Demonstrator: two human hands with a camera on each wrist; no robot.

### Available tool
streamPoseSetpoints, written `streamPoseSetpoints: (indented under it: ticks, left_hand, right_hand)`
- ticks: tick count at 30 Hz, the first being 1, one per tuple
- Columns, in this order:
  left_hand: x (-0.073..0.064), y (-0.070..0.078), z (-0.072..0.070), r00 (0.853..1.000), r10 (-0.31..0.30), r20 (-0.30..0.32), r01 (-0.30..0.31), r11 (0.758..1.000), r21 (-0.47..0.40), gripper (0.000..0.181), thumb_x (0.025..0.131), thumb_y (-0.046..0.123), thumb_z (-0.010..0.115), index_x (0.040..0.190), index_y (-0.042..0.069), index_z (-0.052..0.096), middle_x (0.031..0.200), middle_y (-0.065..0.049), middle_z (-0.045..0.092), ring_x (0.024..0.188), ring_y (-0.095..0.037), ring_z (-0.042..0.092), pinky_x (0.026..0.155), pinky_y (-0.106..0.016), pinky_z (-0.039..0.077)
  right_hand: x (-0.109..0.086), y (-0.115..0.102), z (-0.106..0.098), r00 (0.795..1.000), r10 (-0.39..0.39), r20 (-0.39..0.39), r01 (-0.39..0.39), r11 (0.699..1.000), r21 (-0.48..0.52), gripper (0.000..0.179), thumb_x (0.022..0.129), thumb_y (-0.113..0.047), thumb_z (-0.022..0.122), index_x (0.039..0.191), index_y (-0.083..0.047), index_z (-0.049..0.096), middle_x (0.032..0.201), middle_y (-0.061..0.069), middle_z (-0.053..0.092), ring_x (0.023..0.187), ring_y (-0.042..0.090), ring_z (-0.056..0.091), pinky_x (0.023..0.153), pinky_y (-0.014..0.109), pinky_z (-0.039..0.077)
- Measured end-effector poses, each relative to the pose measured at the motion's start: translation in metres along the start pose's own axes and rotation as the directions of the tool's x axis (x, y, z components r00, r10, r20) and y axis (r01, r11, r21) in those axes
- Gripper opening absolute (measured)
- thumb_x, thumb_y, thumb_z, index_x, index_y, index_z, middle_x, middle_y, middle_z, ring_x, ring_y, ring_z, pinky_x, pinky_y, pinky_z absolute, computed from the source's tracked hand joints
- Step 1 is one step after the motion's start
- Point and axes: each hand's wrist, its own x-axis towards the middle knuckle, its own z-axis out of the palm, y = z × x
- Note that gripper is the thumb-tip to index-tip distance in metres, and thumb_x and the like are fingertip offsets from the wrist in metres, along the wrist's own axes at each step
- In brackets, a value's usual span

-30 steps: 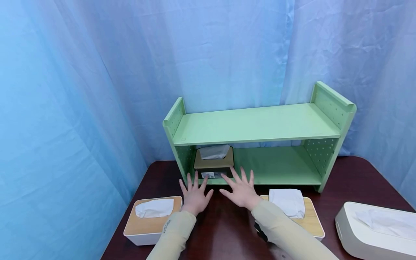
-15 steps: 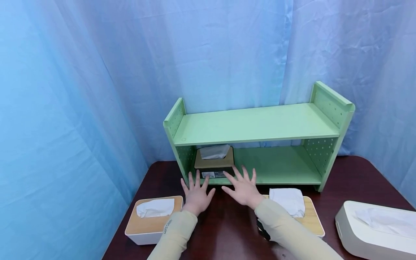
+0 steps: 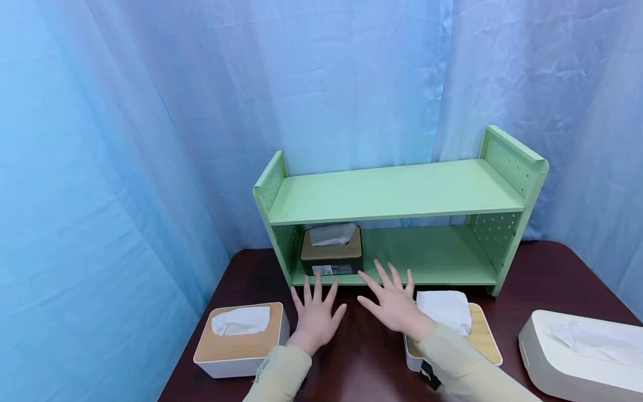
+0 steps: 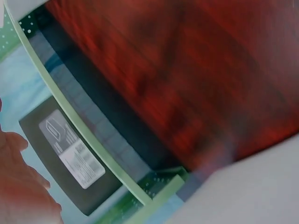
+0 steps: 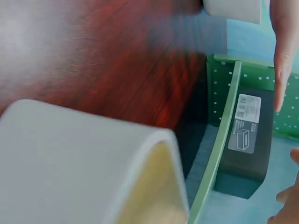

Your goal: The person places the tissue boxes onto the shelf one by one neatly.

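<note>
My left hand [image 3: 315, 319] hovers with spread fingers over the table in front of the shelf, holding nothing. To its right my right hand [image 3: 394, 301] is spread the same way, also holding nothing. Beyond them a dark tissue box [image 3: 331, 251] with a tan lid and a white tissue stands at the left end of the lower shelf of a green rack [image 3: 397, 192]. A printed label [image 5: 245, 123] shows on its front in the right wrist view. Left of my left hand sits a white tissue box [image 3: 241, 340] with a wooden lid.
Another wooden-lidded tissue box [image 3: 484, 335] stands partly behind my right forearm. A long white tissue box [image 3: 577, 357] is at the table's right front. The dark red table [image 3: 346, 368] backs onto blue curtains [image 3: 351, 84].
Both hands have drawn back from the shelf toward me and shifted to the right, fingers still spread. The tissue boxes and rack have stayed in place.
</note>
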Motion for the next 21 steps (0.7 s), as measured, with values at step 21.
streamPoseSetpoints:
  ticks: [21]
  left_hand:
    - [-0.032, 0.045, 0.019, 0.997, 0.07, -0.023, -0.074, 0.919, -0.388, 0.056, 0.098, 0.044, 0.043, 0.147, 0.018, 0.037, 0.156, -0.021, 0.01, 0.141, -0.046, 0.003, 0.104, -0.07, 0.0]
  right_hand:
    - [-0.089, 0.049, -0.017, 0.966, 0.031, -0.258, -0.015, 0.998, 0.066, 0.047, 0.09, -0.029, 0.063, 0.131, -0.009, 0.054, 0.136, 0.024, 0.048, 0.116, 0.044, 0.049, 0.091, 0.061, 0.038]
